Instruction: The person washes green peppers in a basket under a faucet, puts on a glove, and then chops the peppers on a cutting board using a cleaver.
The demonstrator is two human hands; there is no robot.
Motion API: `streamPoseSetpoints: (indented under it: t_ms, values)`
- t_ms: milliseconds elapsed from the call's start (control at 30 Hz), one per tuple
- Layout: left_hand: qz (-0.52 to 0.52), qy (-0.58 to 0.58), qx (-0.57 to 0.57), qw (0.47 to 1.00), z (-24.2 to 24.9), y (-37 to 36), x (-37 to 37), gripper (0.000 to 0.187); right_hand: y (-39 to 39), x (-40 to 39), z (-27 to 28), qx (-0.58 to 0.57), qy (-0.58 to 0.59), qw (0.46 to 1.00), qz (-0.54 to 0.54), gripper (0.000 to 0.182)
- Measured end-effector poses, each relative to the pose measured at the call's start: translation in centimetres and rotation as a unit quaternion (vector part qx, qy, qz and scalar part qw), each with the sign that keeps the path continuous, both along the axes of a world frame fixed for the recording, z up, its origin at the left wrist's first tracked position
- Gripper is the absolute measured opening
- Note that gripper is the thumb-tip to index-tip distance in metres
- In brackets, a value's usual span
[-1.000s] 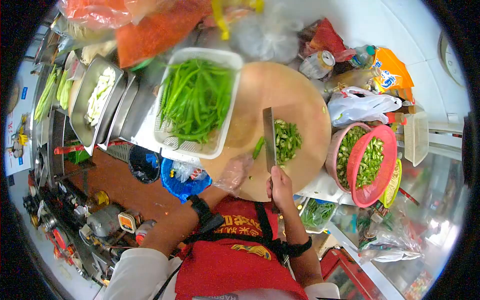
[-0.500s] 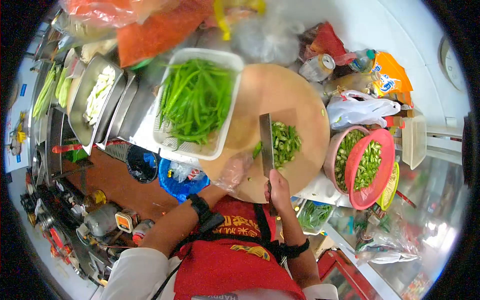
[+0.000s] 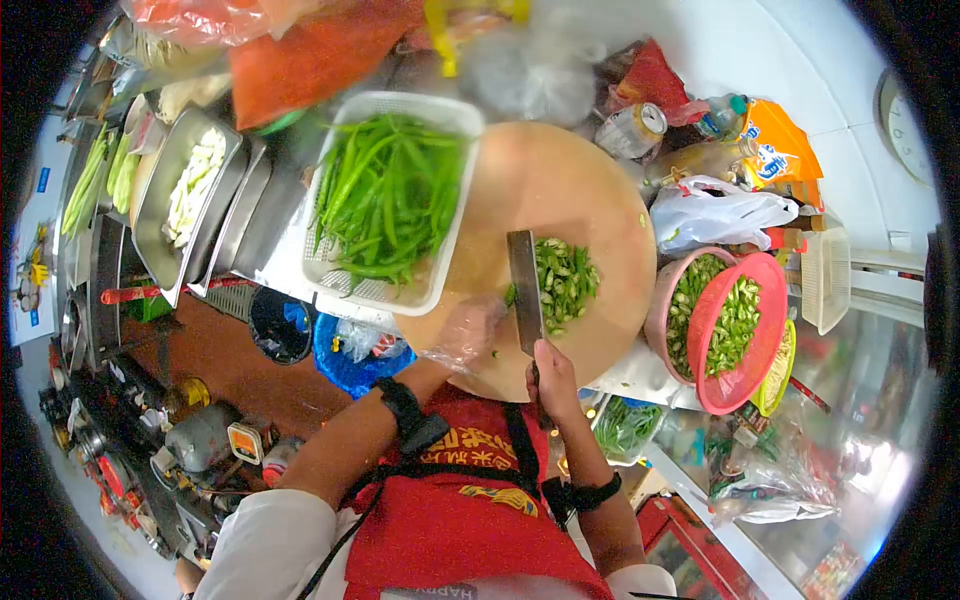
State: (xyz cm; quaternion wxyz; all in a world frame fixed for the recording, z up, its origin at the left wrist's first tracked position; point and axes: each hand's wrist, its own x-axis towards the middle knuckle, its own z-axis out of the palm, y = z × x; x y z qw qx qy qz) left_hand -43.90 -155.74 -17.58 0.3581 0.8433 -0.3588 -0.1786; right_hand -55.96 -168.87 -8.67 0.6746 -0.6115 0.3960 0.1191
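My right hand [image 3: 555,380] grips a cleaver [image 3: 526,295] by its handle, the blade upright on the round wooden chopping board [image 3: 600,190]. Against the blade's right face lies a pile of sliced green chili peppers [image 3: 566,285]. On the other side, my left hand [image 3: 475,328], in a clear plastic glove, is closed with its fingertips close to the blade. A bit of green chili pepper [image 3: 510,295] shows between those fingertips and the steel; the rest is hidden by the hand. Whole green chili peppers [image 3: 390,200] fill a white plastic basket [image 3: 455,240] at the board's left edge.
Right of the board, a pink basin [image 3: 668,345] and a tilted pink colander [image 3: 765,375] hold cut peppers. Behind them lie a white plastic bag [image 3: 715,212] and a can [image 3: 632,132]. Metal trays [image 3: 150,225] stand left; a blue-lined bin [image 3: 350,370] sits below.
My left hand has moved a little right and up, nearer the blade. The cleaver has shifted slightly left, and less of the pepper piece shows beside it.
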Motion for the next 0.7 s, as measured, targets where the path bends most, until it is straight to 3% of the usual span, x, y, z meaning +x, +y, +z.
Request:
streamPoseSetpoints:
  t_ms: [33,100,133,200,333,400,433,500,533,567,600,633,667,700]
  values:
    - [0.003,-0.003,0.0,1.0,0.6,-0.1,0.4,0.025,0.0,0.3,0.1,0.001,0.002,1.0,0.003,0.033]
    - [0.072,0.279,-0.05,0.956,1.8,0.2,0.4,0.021,0.4,0.2,0.7,-0.003,-0.009,1.0,0.004,0.034]
    - [0.07,0.28,-0.05,0.956,1.5,0.2,0.4,0.021,0.4,0.0,0.9,-0.013,-0.021,1.0,0.0,0.035]
    - [-0.013,0.054,0.015,0.998,1.3,-0.1,0.5,0.018,0.0,0.0,-0.2,0.003,0.001,1.0,0.013,0.037]
    - [-0.038,0.017,-0.037,0.998,0.6,0.5,0.9,0.017,0.2,-0.1,0.2,-0.007,0.02,1.0,0.01,0.04]
    - [0.019,0.145,-0.052,0.988,-1.7,0.3,0.5,0.017,0.2,-0.5,0.0,-0.013,0.011,1.0,0.027,0.041]
    - [0.016,0.145,-0.053,0.988,-1.6,0.1,0.4,0.017,0.0,-0.7,-0.1,-0.022,0.0,0.999,0.042,0.042]
    - [0.026,0.016,-0.013,0.999,-0.2,-0.2,0.3,0.017,-0.4,-0.6,-0.4,-0.014,0.014,0.998,0.054,0.043]
    - [0.028,0.014,-0.014,0.999,1.2,-0.3,0.5,0.017,-0.6,-0.3,-0.6,-0.005,0.025,0.997,0.073,0.045]
    - [0.077,0.221,-0.084,0.969,2.6,-0.3,0.7,0.014,-0.6,-0.2,-0.5,-0.003,0.021,0.997,0.077,0.045]
    - [0.124,0.417,-0.148,0.888,3.4,0.0,0.8,0.013,-0.3,-0.4,0.0,-0.04,0.022,0.996,0.074,0.044]
    - [0.129,0.414,-0.142,0.89,2.7,0.3,0.8,0.013,0.0,-0.4,0.5,-0.075,0.022,0.995,0.068,0.044]
    - [0.036,0.191,-0.072,0.978,1.6,0.4,0.9,0.013,0.2,-0.2,0.9,-0.063,-0.015,0.996,0.056,0.04]
    - [-0.063,-0.044,0.004,0.997,1.0,0.5,1.1,0.015,0.0,-0.3,0.3,-0.057,-0.019,0.997,0.056,0.04]
